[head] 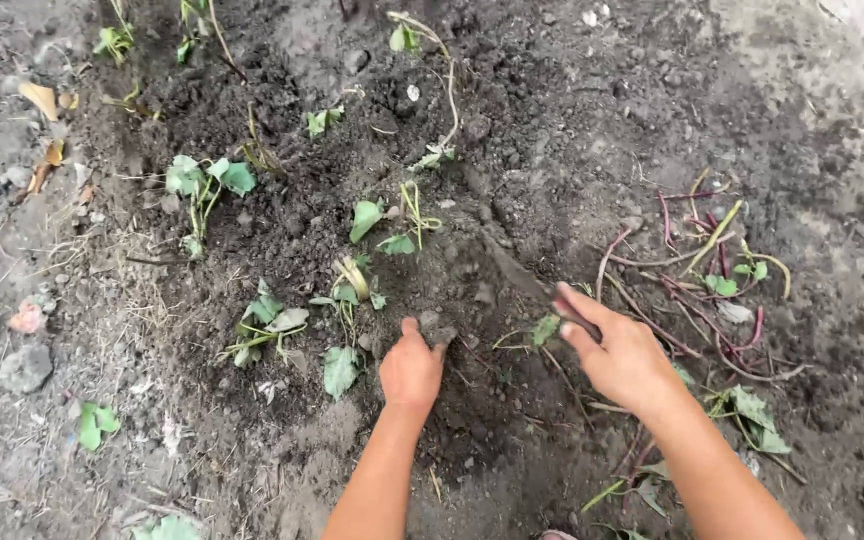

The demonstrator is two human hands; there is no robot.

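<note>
— Where are the hands?
— Left hand [411,372] presses curled fingers into the dark soil mound [432,290]. Right hand [620,355], just right of the mound, grips a soil-caked digging tool [522,278].
— Cuttings?
— Planted cuttings [352,290] left; loose vines [702,270] right.

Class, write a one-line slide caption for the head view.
Left hand presses dark soil; right hand holds a tool beside planted cuttings.
</note>
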